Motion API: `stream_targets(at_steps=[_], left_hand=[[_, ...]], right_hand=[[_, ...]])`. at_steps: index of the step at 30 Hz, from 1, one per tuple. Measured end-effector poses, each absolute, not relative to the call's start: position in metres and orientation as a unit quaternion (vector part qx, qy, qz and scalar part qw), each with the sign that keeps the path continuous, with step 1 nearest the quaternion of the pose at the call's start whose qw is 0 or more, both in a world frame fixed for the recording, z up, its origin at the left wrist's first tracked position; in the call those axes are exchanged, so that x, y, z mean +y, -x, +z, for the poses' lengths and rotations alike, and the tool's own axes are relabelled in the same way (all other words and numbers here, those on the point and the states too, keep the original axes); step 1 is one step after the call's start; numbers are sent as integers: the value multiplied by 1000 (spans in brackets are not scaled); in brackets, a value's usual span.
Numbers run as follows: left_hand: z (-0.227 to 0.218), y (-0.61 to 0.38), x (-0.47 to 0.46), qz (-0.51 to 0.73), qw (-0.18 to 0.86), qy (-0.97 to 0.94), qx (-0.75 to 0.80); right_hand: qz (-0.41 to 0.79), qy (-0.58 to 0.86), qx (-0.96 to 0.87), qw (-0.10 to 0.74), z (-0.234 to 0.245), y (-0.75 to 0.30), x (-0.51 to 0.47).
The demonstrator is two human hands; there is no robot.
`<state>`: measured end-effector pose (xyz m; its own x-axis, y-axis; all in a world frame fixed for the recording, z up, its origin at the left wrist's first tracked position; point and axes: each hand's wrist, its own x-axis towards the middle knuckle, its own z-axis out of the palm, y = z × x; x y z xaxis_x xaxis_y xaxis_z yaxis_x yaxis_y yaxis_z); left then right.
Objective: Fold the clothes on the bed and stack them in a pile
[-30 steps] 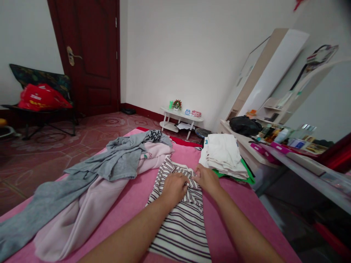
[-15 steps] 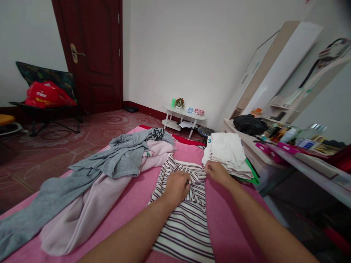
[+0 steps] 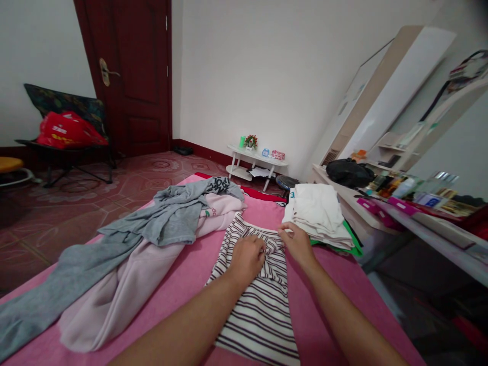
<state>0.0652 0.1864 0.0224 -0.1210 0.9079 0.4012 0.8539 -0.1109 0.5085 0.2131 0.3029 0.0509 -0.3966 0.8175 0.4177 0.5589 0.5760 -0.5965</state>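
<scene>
A white shirt with dark stripes point(image 3: 259, 315) lies on the pink bed cover point(image 3: 322, 315), its upper part folded and bunched. My left hand point(image 3: 247, 256) rests on the folded part, fingers curled into the striped cloth. At the shirt's top right corner, my right hand point(image 3: 296, 245) has its thumb and forefinger closed on the edge of the fabric. Left of the shirt, a grey garment with black lettering point(image 3: 168, 213) lies loosely across a pale pink one point(image 3: 125, 290). A stack of folded white clothes point(image 3: 318, 211) sits just beyond my right hand, with a green piece point(image 3: 354, 244) beneath it.
A dressing table point(image 3: 375, 216) with a black bag point(image 3: 349, 173) and several bottles runs along the right side. Past the bed stands a small white table point(image 3: 257, 156). At the left, a folding chair point(image 3: 63, 101) holds a red bag point(image 3: 70, 131) near a dark red door point(image 3: 129, 76).
My right hand has shifted a little left along the shirt's top edge, away from the white stack. My left hand stays nearly in place on the striped cloth.
</scene>
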Motion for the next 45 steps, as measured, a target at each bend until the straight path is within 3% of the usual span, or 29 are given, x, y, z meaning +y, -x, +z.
stream_targets(at_steps=[4,6,8,14,20,25,27,31,33,35,38,42,45], left_hand=[[25,-66,185,346,25,-663,663],[27,-66,182,355,10,-657,665],[27,-66,178,376,-12,-658,652],[29,-68,169,479,-46,-707,518],[41,-65,169,622,43,-630,463],[36,-56,175,699,79,-528,475],[33,-54,177,716,109,-503,472],[28,-52,181,734,167,-453,477],[28,-51,181,748,186,-428,472],[29,-50,180,759,177,-417,468],[32,-48,177,730,106,-452,502],[27,-44,180,566,64,-573,590],[22,-41,183,417,38,-604,678]], right_hand=[[181,392,-881,194,53,-198,298],[159,402,-887,161,53,-194,299],[148,416,-878,182,53,-191,303],[175,408,-809,385,24,-183,308],[229,310,-851,356,-13,-181,298],[343,354,-743,453,9,-193,266],[340,309,-782,421,21,-200,243],[220,192,-919,266,37,-206,206],[183,208,-923,267,38,-206,206],[167,286,-887,323,32,-207,219],[216,427,-771,419,14,-215,250],[366,476,-646,471,-8,-231,279],[334,502,-635,482,-13,-236,283]])
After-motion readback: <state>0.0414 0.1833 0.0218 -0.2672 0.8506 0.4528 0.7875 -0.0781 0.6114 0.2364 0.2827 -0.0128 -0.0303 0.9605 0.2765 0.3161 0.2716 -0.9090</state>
